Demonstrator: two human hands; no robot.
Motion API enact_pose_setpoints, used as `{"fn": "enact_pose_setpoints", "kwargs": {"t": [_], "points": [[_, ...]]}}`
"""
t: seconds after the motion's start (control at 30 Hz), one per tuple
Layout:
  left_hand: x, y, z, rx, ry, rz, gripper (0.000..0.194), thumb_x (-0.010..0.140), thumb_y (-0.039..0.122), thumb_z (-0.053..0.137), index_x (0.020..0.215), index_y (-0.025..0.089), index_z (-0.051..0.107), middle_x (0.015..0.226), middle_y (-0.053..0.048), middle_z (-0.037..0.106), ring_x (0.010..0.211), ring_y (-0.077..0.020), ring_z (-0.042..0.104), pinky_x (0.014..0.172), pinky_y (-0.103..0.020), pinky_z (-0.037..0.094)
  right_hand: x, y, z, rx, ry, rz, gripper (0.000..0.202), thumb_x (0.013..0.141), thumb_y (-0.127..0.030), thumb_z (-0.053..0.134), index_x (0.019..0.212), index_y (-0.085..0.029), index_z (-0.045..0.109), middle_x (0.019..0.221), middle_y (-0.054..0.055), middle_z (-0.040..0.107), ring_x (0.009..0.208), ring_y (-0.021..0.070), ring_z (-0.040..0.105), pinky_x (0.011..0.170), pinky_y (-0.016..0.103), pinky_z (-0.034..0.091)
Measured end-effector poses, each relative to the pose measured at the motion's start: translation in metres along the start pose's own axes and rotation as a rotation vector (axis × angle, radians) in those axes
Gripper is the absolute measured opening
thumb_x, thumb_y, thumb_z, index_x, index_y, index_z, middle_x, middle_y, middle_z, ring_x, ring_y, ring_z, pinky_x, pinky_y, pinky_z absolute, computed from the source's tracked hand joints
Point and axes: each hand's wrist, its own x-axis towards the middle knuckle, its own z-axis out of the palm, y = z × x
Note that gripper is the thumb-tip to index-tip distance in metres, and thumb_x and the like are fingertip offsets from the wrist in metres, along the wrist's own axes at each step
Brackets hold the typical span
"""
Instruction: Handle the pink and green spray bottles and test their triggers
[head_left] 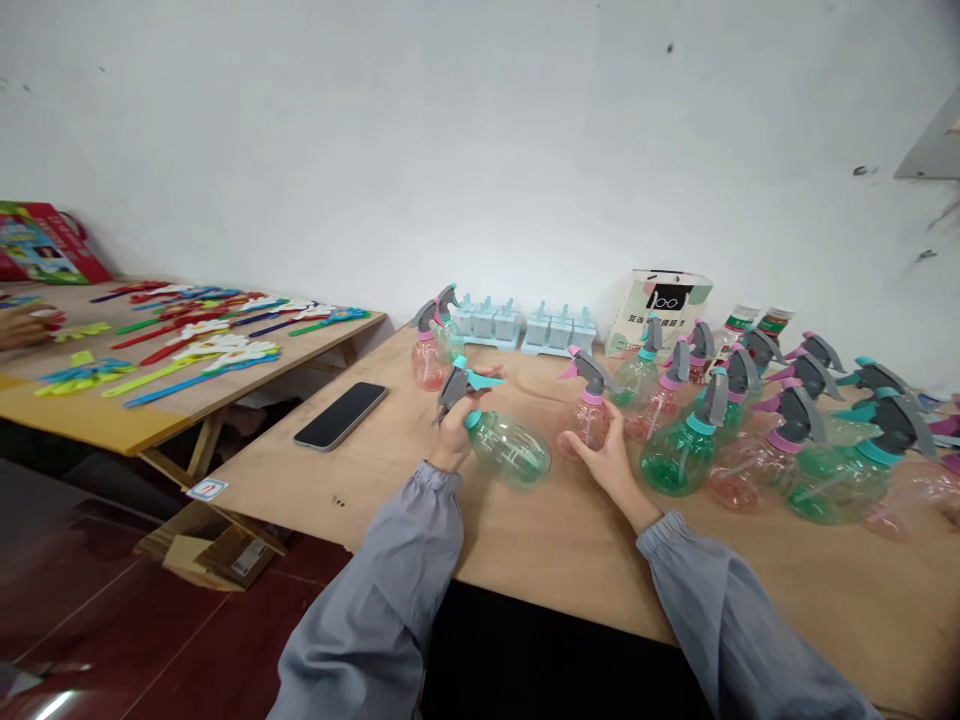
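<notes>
My left hand point(454, 432) is closed round the neck and trigger of a green spray bottle point(512, 450), which is tipped on its side above the table with its clear body toward the right. My right hand point(609, 458) grips the body of a pink spray bottle point(586, 425) that stands upright, its nozzle facing left. Behind my left hand stand another pink spray bottle point(430, 360) and a green one partly hidden by it. To the right of my right hand are several more spray bottles, the nearest a green one point(679, 455).
A black phone point(341, 415) lies on the wooden table's left side. Light-blue ice-pop moulds point(559, 330) and a printed box point(656, 308) stand along the wall. On a neighbouring table point(150, 425) lie colourful plastic strips, with another person's hand point(22, 327) at its far left.
</notes>
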Motion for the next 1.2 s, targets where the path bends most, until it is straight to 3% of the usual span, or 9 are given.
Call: {"fn": "enact_pose_setpoints", "kwargs": {"t": [0.1, 0.27, 0.4, 0.5, 0.7, 0.87, 1.03, 1.2], "points": [[0.008, 0.004, -0.014, 0.178, 0.187, 0.106, 0.014, 0.065, 0.029, 0.065, 0.077, 0.025, 0.063, 0.081, -0.001, 0.068, 0.094, -0.0208, 0.068, 0.084, -0.032, 0.054, 0.0, 0.0, 0.0, 0.012, -0.011, -0.001, 0.083, 0.075, -0.058, 0.073, 0.138, -0.018, 0.037, 0.14, 0.018, 0.047, 0.135, 0.0329, 0.046, 0.117, 0.054, 0.035], [0.029, 0.022, -0.059, 0.486, 0.501, 0.286, 0.026, 0.069, 0.036, 0.071, 0.088, 0.019, 0.067, 0.078, 0.0, 0.065, 0.081, -0.0189, 0.065, 0.079, -0.032, 0.054, -0.002, -0.002, 0.0, 0.01, -0.015, 0.0, 0.083, 0.075, -0.059, 0.073, 0.139, -0.019, 0.038, 0.139, 0.017, 0.05, 0.134, 0.033, 0.047, 0.116, 0.055, 0.037], [0.042, 0.028, -0.092, 0.542, 0.497, 0.275, 0.028, 0.067, 0.034, 0.072, 0.087, 0.015, 0.068, 0.08, -0.002, 0.068, 0.08, -0.0188, 0.067, 0.083, -0.034, 0.055, -0.003, -0.002, 0.0, 0.026, -0.03, 0.013, 0.083, 0.075, -0.058, 0.074, 0.139, -0.019, 0.037, 0.139, 0.018, 0.05, 0.134, 0.0327, 0.048, 0.115, 0.055, 0.038], [0.048, 0.024, -0.106, 0.611, 0.502, 0.239, 0.03, 0.067, 0.033, 0.071, 0.089, 0.013, 0.071, 0.084, -0.005, 0.07, 0.082, -0.0202, 0.068, 0.085, -0.035, 0.054, -0.003, -0.002, 0.0, 0.031, -0.035, 0.019, 0.085, 0.074, -0.058, 0.074, 0.139, -0.018, 0.037, 0.14, 0.019, 0.049, 0.134, 0.0332, 0.048, 0.116, 0.056, 0.037], [0.05, 0.011, -0.117, 0.858, 0.444, 0.166, 0.031, 0.072, 0.041, 0.07, 0.089, 0.014, 0.07, 0.081, -0.003, 0.068, 0.083, -0.0195, 0.063, 0.083, -0.032, 0.05, -0.003, -0.002, 0.001, 0.032, -0.026, 0.006, 0.084, 0.074, -0.059, 0.073, 0.138, -0.017, 0.038, 0.139, 0.019, 0.049, 0.134, 0.0339, 0.048, 0.116, 0.056, 0.037], [0.051, 0.0, -0.12, 0.953, 0.52, 0.15, 0.031, 0.073, 0.043, 0.072, 0.088, 0.016, 0.066, 0.086, -0.003, 0.068, 0.087, -0.0205, 0.062, 0.088, -0.033, 0.048, -0.006, -0.003, 0.003, 0.03, -0.017, 0.012, 0.084, 0.074, -0.06, 0.074, 0.138, -0.019, 0.038, 0.138, 0.017, 0.05, 0.132, 0.033, 0.05, 0.114, 0.055, 0.039], [0.059, -0.015, -0.116, 1.035, 0.664, 0.099, 0.046, 0.073, 0.048, 0.077, 0.105, 0.018, 0.065, 0.111, -0.01, 0.07, 0.112, -0.0314, 0.061, 0.106, -0.048, 0.039, -0.009, -0.005, 0.005, 0.006, -0.002, 0.015, 0.083, 0.072, -0.058, 0.076, 0.135, -0.02, 0.039, 0.137, 0.017, 0.05, 0.131, 0.0337, 0.049, 0.113, 0.057, 0.038], [0.063, -0.022, -0.111, 1.143, 0.672, 0.081, 0.064, 0.073, 0.054, 0.077, 0.122, 0.019, 0.057, 0.127, -0.017, 0.064, 0.127, -0.0392, 0.053, 0.112, -0.059, 0.029, -0.011, -0.007, 0.005, -0.016, -0.011, -0.004, 0.082, 0.07, -0.053, 0.078, 0.134, -0.02, 0.039, 0.135, 0.016, 0.051, 0.129, 0.0335, 0.05, 0.114, 0.057, 0.038]]}}
